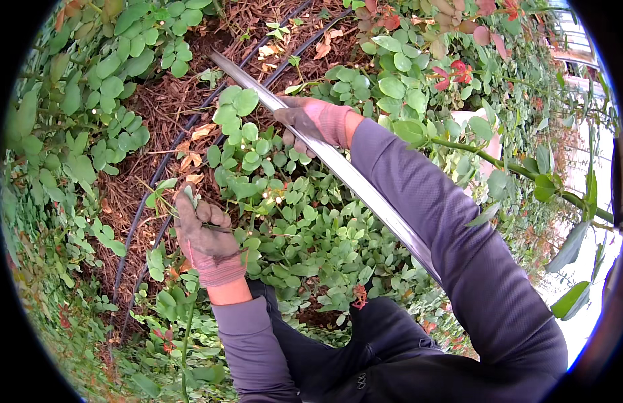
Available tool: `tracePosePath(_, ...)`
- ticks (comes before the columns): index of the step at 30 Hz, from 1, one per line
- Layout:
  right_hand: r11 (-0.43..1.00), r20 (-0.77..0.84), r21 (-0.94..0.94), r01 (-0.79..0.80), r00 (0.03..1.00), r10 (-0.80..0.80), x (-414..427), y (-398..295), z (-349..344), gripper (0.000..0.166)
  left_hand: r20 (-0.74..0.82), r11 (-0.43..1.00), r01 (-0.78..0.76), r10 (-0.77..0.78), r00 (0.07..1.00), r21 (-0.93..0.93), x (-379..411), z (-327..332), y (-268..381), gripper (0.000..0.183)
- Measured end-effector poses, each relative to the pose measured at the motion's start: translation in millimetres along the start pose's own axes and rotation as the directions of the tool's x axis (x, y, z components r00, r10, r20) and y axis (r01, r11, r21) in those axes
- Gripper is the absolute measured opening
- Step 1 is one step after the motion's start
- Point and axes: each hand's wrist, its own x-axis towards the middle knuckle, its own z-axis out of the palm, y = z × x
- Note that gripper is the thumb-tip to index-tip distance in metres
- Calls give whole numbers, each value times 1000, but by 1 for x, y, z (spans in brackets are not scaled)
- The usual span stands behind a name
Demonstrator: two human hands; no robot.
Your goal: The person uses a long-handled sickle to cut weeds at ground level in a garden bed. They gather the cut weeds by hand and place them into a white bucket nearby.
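My left hand [205, 231], in a soiled pink and grey work glove, is closed on a thin green plant stem with a few leaves [163, 194]. To the upper right, my right hand [311, 121], in a like glove, grips a long, straight metal pole [352, 181]. The pole slants from the mulch at the top, past my right hand and down beside my right forearm; its lower end is hidden behind my sleeve. Leafy green shrubs [311, 221] grow between my two hands. A leafy sprig stands close to the pole's upper part.
Two black irrigation tubes [137, 216] run across brown wood mulch [155, 106] with dry leaves. Dense rose-like foliage [105, 75] stands at the left. A thick green cane [523, 171] arches at the right, near my right arm. Red shoots [460, 73] show at the upper right.
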Motion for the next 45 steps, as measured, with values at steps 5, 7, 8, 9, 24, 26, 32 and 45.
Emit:
tracePosePath(5,407,-310,-900,-158,887,-342,15,-14,7,59,-26,999,25,-24,999,34,0,8,6,38)
tracePosePath(7,357,-314,-910,-210,911,-265,5,-33,6,72,-47,1000,4,-4,999,12,2,2,9,38)
tracePosePath(8,316,-300,-926,-208,913,-276,4,-36,5,71,-55,1000,-5,5,998,2,2,0,10,39)
tracePosePath(9,279,-298,-935,-219,911,-285,-2,-41,3,71,-57,1000,4,-4,998,4,2,1,11,39)
tracePosePath(24,1000,30,8,27,999,-27,14,53,-13,74,64,996,84,-86,994,28,14,0,-1,29)
tracePosePath(26,973,-144,-223,67,984,-101,-6,65,-6,70,28,993,97,-99,995,65,10,9,1,25)
tracePosePath(32,716,-330,-698,4,886,-327,-76,71,-4,65,19,996,57,-59,998,72,3,22,-7,27)
tracePosePath(45,386,-368,-905,-178,783,-502,-82,17,5,48,-7,1000,29,-28,1000,9,-5,21,-5,31)
